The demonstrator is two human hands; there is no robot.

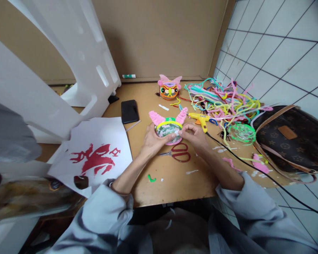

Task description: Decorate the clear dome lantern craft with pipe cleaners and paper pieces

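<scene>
Your left hand [151,140] steadied the round pink-eared pipe-cleaner craft [168,127] while your right hand [193,134] pinched its edge, both grips pressed together.

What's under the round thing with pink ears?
Red scissors lie on the table just below the round craft, which both hands hold. The table directly beneath it is hidden.

Fuzzy pipe cleaners [222,97] lie on a smooth matt wooden table [172,176], beside glossy red-handled metal scissors [178,152], a glossy black phone [129,111] and matt white paper [100,141]
</scene>
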